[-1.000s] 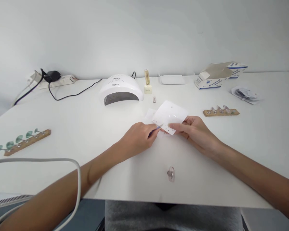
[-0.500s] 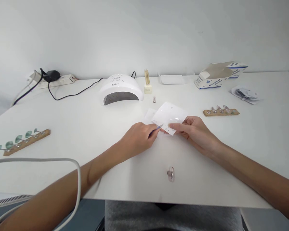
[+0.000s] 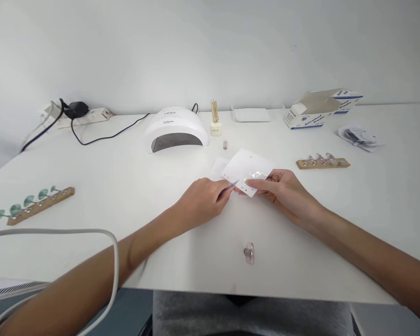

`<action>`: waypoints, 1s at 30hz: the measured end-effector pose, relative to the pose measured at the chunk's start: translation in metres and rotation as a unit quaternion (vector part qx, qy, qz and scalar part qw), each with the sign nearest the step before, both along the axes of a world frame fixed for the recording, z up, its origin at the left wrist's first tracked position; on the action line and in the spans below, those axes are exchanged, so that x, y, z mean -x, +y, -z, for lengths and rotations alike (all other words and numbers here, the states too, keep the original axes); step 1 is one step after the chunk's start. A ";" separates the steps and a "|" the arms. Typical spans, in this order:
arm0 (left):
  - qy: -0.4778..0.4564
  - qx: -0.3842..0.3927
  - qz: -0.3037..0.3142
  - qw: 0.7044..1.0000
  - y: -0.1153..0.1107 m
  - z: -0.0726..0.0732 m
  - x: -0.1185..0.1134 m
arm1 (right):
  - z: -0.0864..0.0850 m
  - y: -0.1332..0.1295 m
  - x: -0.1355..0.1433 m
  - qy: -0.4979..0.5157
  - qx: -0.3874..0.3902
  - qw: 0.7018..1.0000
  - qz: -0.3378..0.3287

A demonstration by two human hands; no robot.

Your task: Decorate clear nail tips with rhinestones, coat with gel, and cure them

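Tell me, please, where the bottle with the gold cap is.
In the head view, the bottle stands toward the back of the table, just right of the white lamp.

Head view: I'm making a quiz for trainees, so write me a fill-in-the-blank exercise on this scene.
The hand gripping the slim blue tool is the person's ____ hand.
The right hand holds a sheet whose main color is ____.
The nail-polish bottle has a cap colored ____.
The open box reads "Alcohol ____."

Missing words: left; white; gold; Pads.
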State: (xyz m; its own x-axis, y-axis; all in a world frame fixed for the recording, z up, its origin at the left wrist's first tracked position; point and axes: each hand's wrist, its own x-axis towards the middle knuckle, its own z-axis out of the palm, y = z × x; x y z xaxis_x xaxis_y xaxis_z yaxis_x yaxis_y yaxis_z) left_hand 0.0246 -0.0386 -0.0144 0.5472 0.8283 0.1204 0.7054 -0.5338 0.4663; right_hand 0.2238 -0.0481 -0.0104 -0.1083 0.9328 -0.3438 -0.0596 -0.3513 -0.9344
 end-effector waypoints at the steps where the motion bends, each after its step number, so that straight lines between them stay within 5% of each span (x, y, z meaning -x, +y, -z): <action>1: 0.000 -0.001 0.000 1.000 0.000 0.000 0.000 | 0.000 0.000 0.000 0.000 0.002 1.000 0.000; 17: 0.012 0.026 -0.013 1.000 -0.002 -0.001 0.000 | -0.002 0.001 0.001 -0.020 0.027 0.999 0.008; 30: -0.004 0.016 -0.022 1.000 -0.002 0.003 0.001 | 0.006 0.002 -0.001 -0.181 -0.032 0.983 0.012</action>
